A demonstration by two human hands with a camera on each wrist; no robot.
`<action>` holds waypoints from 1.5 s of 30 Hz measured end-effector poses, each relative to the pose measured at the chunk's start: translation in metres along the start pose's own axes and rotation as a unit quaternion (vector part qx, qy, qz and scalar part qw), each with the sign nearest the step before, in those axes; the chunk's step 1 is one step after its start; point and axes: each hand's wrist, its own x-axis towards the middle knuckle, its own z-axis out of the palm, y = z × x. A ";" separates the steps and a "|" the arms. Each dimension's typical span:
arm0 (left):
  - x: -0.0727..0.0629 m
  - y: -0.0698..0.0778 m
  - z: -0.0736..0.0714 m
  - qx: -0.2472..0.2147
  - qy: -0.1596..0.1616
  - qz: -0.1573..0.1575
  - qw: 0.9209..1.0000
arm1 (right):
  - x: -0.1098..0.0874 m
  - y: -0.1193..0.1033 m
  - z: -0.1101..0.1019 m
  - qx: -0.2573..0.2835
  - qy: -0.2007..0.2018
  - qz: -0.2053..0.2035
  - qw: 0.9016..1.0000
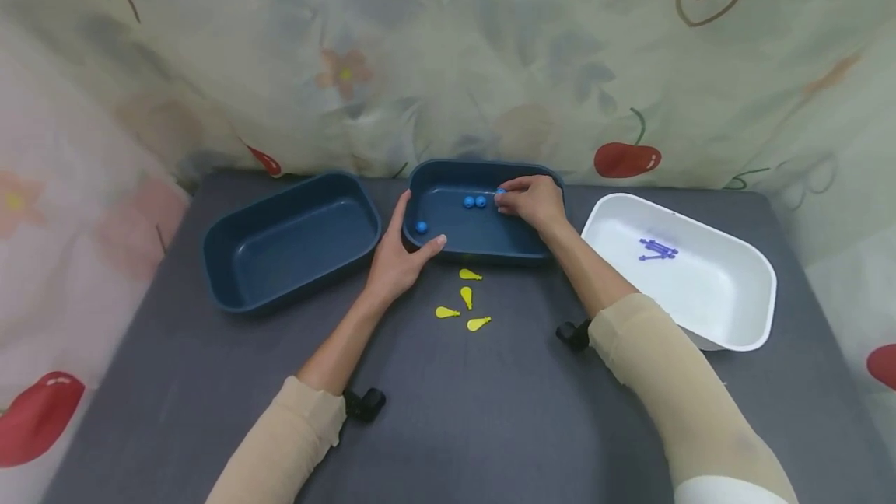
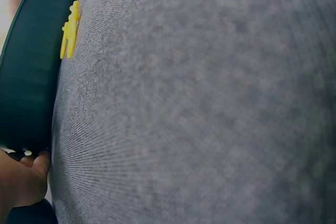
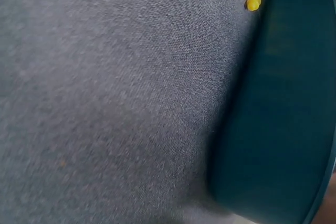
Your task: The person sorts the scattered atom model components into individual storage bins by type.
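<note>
In the head view, a dark blue tray (image 1: 483, 257) stands at the back middle of the table. My left hand (image 1: 395, 263) holds its front left corner, thumb over the front rim and index finger along the left side. The left wrist view has this hand's fingers curled at the tray's end. My right hand (image 1: 535, 202) reaches in over the right side and pinches a small blue ball (image 1: 500, 193) between thumb and fingers. Two blue balls (image 1: 474, 202) lie side by side left of it, and another blue ball (image 1: 421, 227) sits near the left end.
Several yellow drop-shaped pieces (image 1: 467, 298) lie on the grey table (image 1: 476, 418) before the tray. Another dark blue tray (image 1: 301, 243) stands at left. At right, a white tray (image 1: 728, 309) holds several purple sticks (image 1: 658, 249). A patterned cloth (image 1: 448, 61) hangs behind.
</note>
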 end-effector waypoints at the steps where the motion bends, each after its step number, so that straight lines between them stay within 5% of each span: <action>1: -0.001 -0.001 0.000 0.001 0.000 0.000 1.000 | 0.000 0.001 0.001 -0.009 0.000 0.003 1.000; 9: -0.002 0.000 -0.001 0.001 0.001 0.001 1.000 | 0.004 0.001 0.005 -0.103 0.016 0.013 0.994; 29: -0.002 0.000 -0.003 0.000 0.002 0.002 1.000 | 0.008 0.000 0.010 -0.131 0.010 0.045 0.990; 38: -0.001 0.004 -0.002 0.003 -0.004 -0.005 1.000 | 0.002 -0.002 0.004 -0.102 0.015 0.038 0.994; 45: -0.001 0.007 -0.005 0.004 -0.005 -0.012 1.000 | -0.008 -0.009 0.002 -0.059 0.021 -0.005 0.998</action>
